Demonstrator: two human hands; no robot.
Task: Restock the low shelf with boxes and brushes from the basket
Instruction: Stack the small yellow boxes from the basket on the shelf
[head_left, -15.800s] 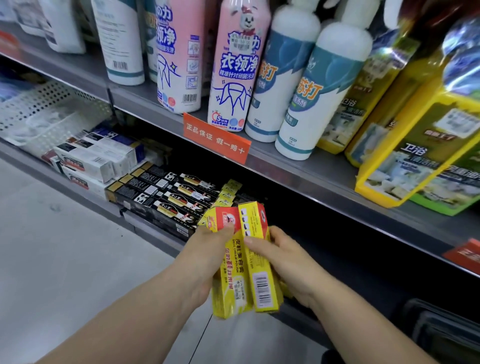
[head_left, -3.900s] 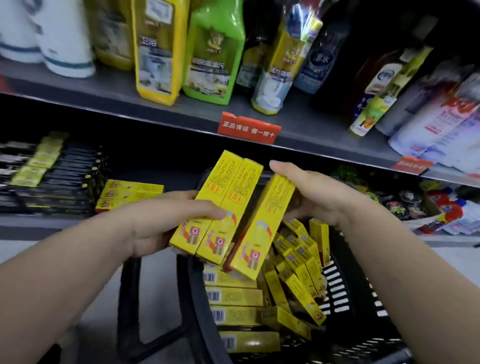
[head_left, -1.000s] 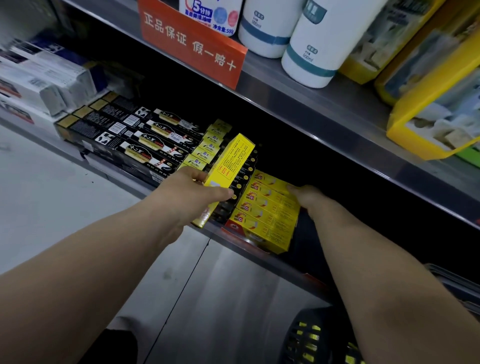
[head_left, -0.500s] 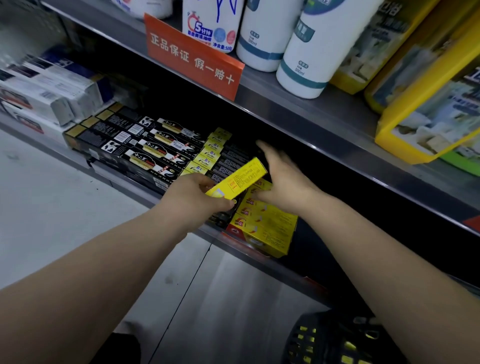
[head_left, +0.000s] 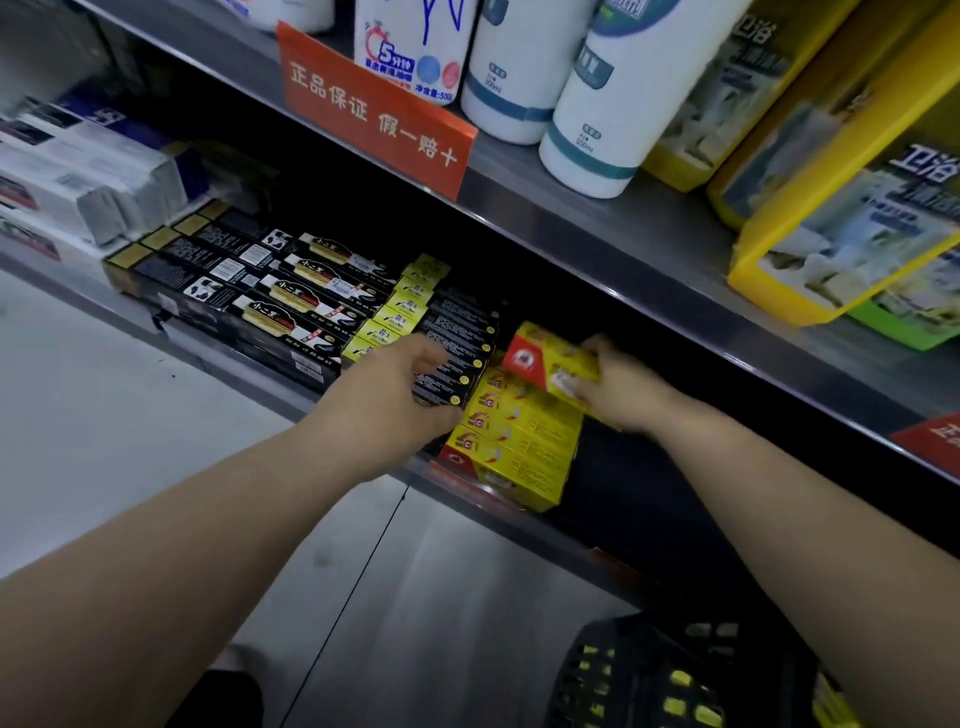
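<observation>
Fingers (head_left: 569, 387) of the right hand (head_left: 623, 387) are curled narrow round one yellow box (head_left: 545, 361). They grip its right end, thumb on the far side. The box is tilted, red-logo end pointing left, and sits just above the stack of yellow boxes (head_left: 514, 447) on the low shelf (head_left: 530, 525), touching or nearly touching its far end; blur, cannot tell which. The left hand (head_left: 389, 395) is on the black boxes (head_left: 457, 353) just left of the stack. Its thumb lies over the top of them and the other fingers are tucked round their near end, mostly hidden, so it seems to clasp them loosely. Counts: one yellow box in hand. At least four yellow boxes side by side in the stack's top layer, with more layers under them that cannot be counted. About six black boxes with gold dots on their ends. Five small yellow labels (head_left: 402, 314) run in a row to their left, then four long black cartons (head_left: 291, 306), then white cartons (head_left: 78, 192) at far left, blurred. A black basket (head_left: 623, 670) is on the floor at near right, with yellow boxes showing through its mesh, number unclear. The upper shelf (head_left: 597, 244) holds three white bottles (head_left: 613, 93) and yellow packs (head_left: 841, 223) to the right. One orange sign (head_left: 374, 111) hangs on its edge.
</observation>
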